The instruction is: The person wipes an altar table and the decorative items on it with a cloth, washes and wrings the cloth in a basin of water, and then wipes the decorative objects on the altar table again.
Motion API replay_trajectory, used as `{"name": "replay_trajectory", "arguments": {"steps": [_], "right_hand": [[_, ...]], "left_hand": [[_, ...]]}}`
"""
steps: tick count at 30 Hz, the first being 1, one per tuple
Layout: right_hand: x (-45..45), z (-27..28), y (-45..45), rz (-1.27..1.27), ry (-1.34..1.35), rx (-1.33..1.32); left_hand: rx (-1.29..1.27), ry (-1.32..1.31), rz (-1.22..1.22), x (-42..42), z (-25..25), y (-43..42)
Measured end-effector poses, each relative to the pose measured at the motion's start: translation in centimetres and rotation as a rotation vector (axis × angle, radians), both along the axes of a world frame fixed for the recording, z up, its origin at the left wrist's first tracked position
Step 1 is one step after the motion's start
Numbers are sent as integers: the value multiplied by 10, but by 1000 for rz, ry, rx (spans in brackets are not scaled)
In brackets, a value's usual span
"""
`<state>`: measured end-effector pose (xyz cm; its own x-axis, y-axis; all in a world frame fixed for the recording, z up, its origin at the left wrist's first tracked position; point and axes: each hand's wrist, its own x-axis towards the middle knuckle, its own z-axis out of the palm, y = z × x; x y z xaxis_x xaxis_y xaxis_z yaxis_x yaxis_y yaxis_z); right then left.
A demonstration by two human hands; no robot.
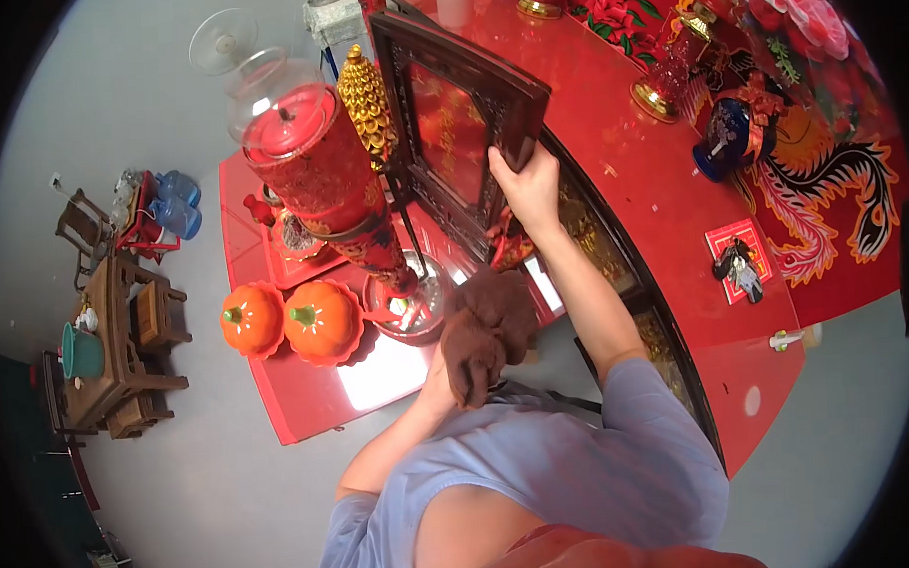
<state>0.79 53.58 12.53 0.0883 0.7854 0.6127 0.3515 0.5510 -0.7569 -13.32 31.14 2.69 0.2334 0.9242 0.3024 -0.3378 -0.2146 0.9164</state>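
Note:
My right hand (531, 186) grips the side edge of a dark carved wooden frame (449, 129), which stands tilted and has a red panel with gold writing. A bunched brown cloth (491, 328) is in my left hand (440, 380), whose fingers are largely hidden by it. The cloth is just below the frame's lower edge. Left of the frame rises a tall red candle holder (316, 179) with a glass shade. Behind it stands a gold cone-shaped ornament (365, 102).
Two orange pumpkin-shaped jars (321, 321) sit on the red table (278, 395). To the right are a blue vase (727, 134), a red-and-gold glass stand (672, 66) and keys (742, 266) on a red booklet. Wooden furniture (116, 336) stands at far left.

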Motion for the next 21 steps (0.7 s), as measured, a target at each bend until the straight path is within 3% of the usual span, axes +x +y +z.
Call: {"name": "replay_trajectory", "arguments": {"steps": [2,5,6,9,12,14,17,19,20,21], "right_hand": [[7,-1,-9,-5,14,-9],[23,-2,-23,3,21,-35],[29,-4,-26,-11,3,-18],[38,-7,-34,-31,65,21],[44,11,-56,49,65,-18],[41,31,-66,78,56,81],[40,21,-52,-11,27,218],[44,-5,-45,-33,33,238],[42,-10,-45,-25,49,218],[49,-8,-48,-17,-27,165]], "left_hand": [[280,492,181,-11,23,3],[147,136,208,9,83,8],[1,-100,160,16,83,7],[179,261,307,24,94,29],[791,514,578,50,147,79],[940,646,622,66,182,103],[915,850,664,88,194,147],[835,727,485,83,190,171],[891,546,510,83,186,180],[807,564,565,81,186,189]]}}
